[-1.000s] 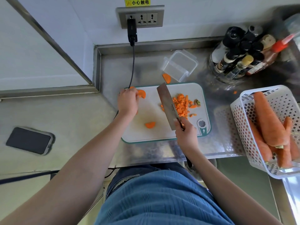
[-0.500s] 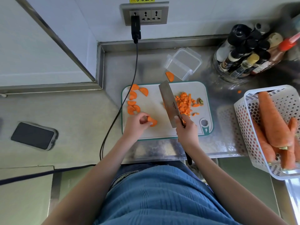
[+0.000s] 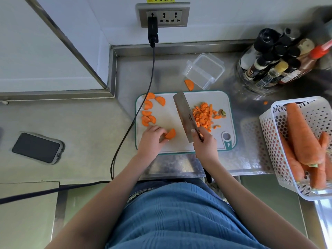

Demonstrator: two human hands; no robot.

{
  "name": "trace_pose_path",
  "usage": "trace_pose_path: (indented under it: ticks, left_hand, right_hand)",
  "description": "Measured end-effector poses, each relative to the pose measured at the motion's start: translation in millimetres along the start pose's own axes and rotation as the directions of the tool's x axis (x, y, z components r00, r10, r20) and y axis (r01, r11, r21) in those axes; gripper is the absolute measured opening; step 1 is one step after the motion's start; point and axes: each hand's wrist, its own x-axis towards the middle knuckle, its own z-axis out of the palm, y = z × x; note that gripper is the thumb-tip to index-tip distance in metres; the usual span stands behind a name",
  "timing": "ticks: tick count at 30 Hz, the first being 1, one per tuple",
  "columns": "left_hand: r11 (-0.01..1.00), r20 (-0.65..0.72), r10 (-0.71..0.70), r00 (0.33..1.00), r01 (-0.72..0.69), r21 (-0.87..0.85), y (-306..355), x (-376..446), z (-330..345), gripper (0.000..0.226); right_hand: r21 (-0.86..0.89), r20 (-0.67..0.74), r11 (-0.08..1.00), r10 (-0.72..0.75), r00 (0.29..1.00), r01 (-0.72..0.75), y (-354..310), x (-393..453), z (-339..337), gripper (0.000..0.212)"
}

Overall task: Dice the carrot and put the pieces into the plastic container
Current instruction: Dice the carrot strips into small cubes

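**Carrot half cut, container holds no pieces**

While the right hand [image 3: 204,146] grips the cleaver [image 3: 185,114] by its handle, the blade lies slanted across the middle of the cutting board [image 3: 179,146]; the left hand [image 3: 150,141] pinches a half-round carrot slice [image 3: 170,134] at the board's near left, fingers curled around it; further half-round slices [image 3: 148,112] lie scattered at the board's far left corner; a heap of diced carrot [image 3: 203,115] sits to the right of the blade, with the trimmed stalk end [image 3: 222,112] just beside it.

The clear plastic container [image 3: 204,71] stands tilted on the steel worktop [image 3: 161,69] beyond the board, apart from it; one stray slice [image 3: 189,85] lies on the worktop touching or just beside its near corner.

At the right edge a white perforated basket [image 3: 269,132] holds whole carrots [image 3: 303,133]; bottles [image 3: 276,60] stand at the far right; a phone [image 3: 36,147] lies face down at left; a black cable [image 3: 143,97] runs from the wall socket [image 3: 162,15] past the board's left edge.
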Motion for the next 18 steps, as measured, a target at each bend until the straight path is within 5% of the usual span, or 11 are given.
trace_pose_path:
  ticks: [8, 18]
  left_hand:
    - [1.0, 0.051, -0.011, 0.999, 0.012, -0.022, 4.8, 1.9, 3.2, 0.042]
    - [0.997, 0.083, -0.046, 0.995, 0.052, -0.065, 3.7, 5.3, 3.5, 0.031]
  right_hand:
    - [-0.008, 0.002, 1.0, 0.003, 1.0, -0.003, -0.8, 1.2, 0.3, 0.03]
    - [-0.028, 0.024, 1.0, -0.011, 1.0, 0.012, -2.4, 2.8, 5.8, 0.026]
